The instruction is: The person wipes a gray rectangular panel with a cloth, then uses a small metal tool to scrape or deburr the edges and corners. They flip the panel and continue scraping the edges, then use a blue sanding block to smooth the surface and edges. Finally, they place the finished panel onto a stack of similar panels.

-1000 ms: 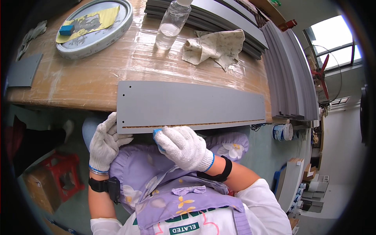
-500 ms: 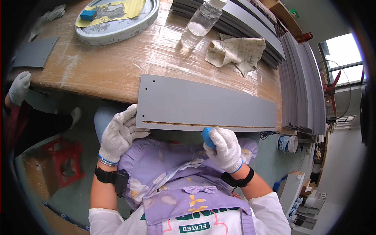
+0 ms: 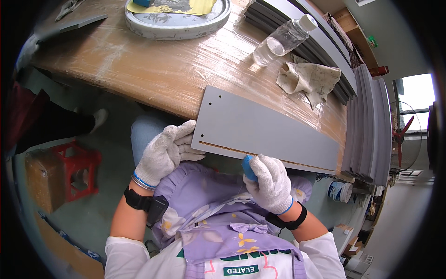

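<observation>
A long grey panel (image 3: pixel 265 125) lies slanted over the table's near edge, with small dark holes at its left end. A narrow brown strip, like bare board, runs along its near side. My left hand (image 3: pixel 162 153), in a white knit glove, holds the panel's left end, its fingers long against the edge and some tips partly hidden. Pinched in my gloved right hand (image 3: pixel 269 183) is a small blue sponge-like block (image 3: pixel 249 168), close to the near edge. Whether the block touches the panel I cannot tell.
Beyond the panel are a clear bottle (image 3: pixel 283 41), a stained cloth (image 3: pixel 309 81) and stacked grey panels (image 3: pixel 367 125). A round lid (image 3: pixel 176 30) carries a smeared yellow sheet and another blue block. Another person's blurred gloved hand (image 3: pixel 28 51) is at far left, above a red stool (image 3: pixel 79 169).
The whole view has shifted, so table things appear farther right. Along the panel, my right hand with the blue block has moved left. The other person's hand and panel have moved up.
</observation>
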`<state>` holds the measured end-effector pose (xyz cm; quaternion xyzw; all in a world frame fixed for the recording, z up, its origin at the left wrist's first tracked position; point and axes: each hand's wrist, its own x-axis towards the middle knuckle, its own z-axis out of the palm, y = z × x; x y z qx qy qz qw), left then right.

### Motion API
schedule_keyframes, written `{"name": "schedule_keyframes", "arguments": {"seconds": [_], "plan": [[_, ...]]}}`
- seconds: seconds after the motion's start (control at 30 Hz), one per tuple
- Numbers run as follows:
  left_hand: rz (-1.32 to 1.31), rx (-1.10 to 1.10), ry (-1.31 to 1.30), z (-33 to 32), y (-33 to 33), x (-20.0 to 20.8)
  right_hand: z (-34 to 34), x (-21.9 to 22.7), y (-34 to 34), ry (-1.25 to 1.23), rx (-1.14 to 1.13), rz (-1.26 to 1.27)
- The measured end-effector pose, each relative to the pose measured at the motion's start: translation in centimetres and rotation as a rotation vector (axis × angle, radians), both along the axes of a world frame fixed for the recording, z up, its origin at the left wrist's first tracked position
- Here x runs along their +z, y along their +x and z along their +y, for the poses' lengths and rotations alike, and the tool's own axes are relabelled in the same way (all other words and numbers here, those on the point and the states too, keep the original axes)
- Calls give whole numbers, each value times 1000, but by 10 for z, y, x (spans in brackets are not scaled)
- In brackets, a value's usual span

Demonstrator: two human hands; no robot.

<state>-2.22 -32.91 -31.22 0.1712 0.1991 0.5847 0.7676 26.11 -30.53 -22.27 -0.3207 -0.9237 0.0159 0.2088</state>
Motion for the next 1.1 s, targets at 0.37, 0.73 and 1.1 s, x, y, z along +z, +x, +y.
{"name": "schedule_keyframes", "arguments": {"seconds": [0.37,0.73,1.1], "plan": [[-72,25,-3,-2,-3,8,8,19,-25,-79,89,-147],[-42,-18,-2,-3,-5,6,15,21,-95,-78,232,-147],[-48,-14,3,-1,-2,-2,18,31,-127,-78,296,-241]]}}
